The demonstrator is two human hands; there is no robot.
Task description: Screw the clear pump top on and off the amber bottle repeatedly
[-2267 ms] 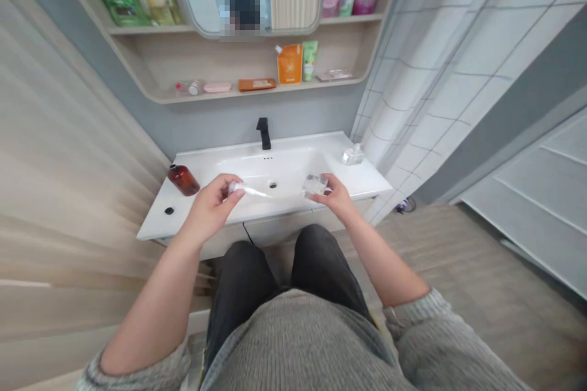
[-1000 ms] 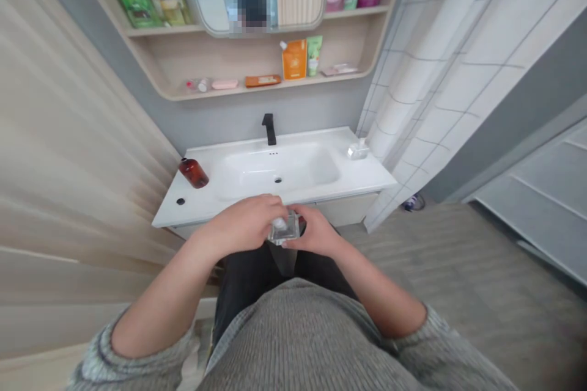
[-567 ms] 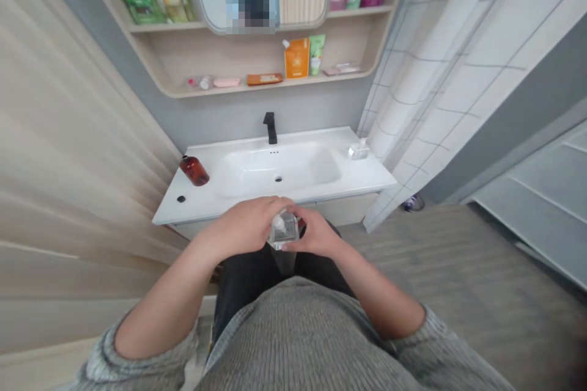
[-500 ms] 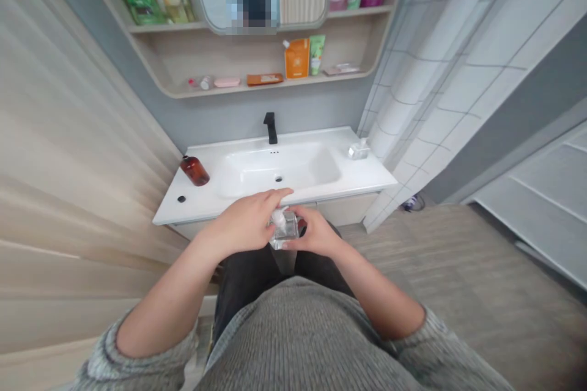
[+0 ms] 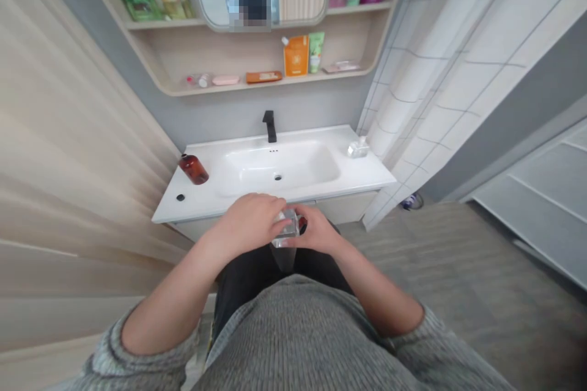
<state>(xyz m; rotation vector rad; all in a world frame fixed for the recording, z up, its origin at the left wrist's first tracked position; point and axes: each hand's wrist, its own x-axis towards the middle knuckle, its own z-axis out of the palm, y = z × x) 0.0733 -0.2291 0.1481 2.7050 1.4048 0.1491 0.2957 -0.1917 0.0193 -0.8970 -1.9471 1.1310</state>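
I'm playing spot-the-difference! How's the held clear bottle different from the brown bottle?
The clear bottle looks colourless; the brown bottle is reddish-brown. The clear bottle is boxy; the brown bottle has rounded shoulders. The clear bottle is in the right hand, partly hidden by the left hand; the brown bottle is on the counter. Both are shiny.

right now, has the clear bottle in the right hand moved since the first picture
Yes: against the drain, the clear bottle has moved left and toward the sweater.

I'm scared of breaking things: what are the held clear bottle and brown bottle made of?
Held bottle: maybe glass or hard plastic, smooth; it's see-through with bright edges. Brown bottle: glass or plastic, can't tell; glossy, since it catches light.
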